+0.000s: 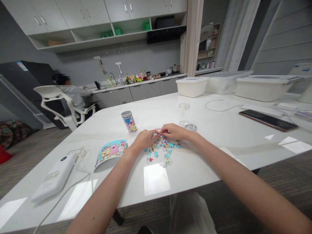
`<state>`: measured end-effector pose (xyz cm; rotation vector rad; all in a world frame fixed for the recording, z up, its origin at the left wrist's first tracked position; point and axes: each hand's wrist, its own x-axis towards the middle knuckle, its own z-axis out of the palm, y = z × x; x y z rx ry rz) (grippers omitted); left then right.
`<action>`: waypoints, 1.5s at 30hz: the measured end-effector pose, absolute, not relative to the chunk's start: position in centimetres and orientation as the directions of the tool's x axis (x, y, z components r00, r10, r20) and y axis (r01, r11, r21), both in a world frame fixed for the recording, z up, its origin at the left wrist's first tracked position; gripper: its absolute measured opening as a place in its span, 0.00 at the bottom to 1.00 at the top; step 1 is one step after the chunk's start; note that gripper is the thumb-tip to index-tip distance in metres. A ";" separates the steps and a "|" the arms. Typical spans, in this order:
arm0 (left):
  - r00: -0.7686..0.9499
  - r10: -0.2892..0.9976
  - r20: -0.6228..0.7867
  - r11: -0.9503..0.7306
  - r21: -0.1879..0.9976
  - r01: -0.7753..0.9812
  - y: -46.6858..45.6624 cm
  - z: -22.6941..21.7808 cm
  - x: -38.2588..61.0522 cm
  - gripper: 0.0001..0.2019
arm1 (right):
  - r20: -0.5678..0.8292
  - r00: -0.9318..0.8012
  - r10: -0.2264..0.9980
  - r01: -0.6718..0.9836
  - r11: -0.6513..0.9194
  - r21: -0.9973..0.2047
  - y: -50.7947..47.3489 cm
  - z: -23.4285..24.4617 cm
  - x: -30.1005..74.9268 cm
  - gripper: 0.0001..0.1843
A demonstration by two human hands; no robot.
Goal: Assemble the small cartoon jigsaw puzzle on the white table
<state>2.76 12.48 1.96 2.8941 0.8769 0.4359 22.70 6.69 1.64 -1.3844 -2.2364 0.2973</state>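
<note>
Over a loose heap of small colourful jigsaw pieces (168,148), my left hand (145,139) and my right hand (173,131) meet fingertip to fingertip. Both have their fingers pinched together at the heap's far side, seemingly on jigsaw pieces, though the fingers partly hide them. Several pieces lie scattered toward me, some blue, one with a red spot. Left of my left hand, a curled picture sheet (112,151) with cartoon figures rests on the table. Beyond it stands a cartoon-printed can (129,122) with a silver lid. A round metal lid (190,127) lies behind my right hand.
A clear jar (184,112) stands beyond the metal lid. White power bank-like box (55,177) and cables lie at left. A phone (268,120) and lidded storage boxes (192,87) are at right. Another person (75,96) sits on a white chair beyond the table.
</note>
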 end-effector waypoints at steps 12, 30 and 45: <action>0.810 0.557 0.182 -0.828 0.190 0.527 12.5 2.0 2.5 0.15 | 0.278 -0.366 0.888 0.806 0.452 -0.382 6.7 2.0 22.8 0.11; 0.750 0.619 0.233 -0.783 0.255 0.567 13.4 2.2 1.0 0.16 | 0.303 -0.275 0.912 0.888 0.362 -0.283 7.1 1.1 23.4 0.15; 0.764 0.615 0.197 -0.788 0.201 0.582 13.5 2.1 1.1 0.12 | 0.144 -0.271 0.952 0.872 0.307 -0.382 6.6 1.7 23.6 0.17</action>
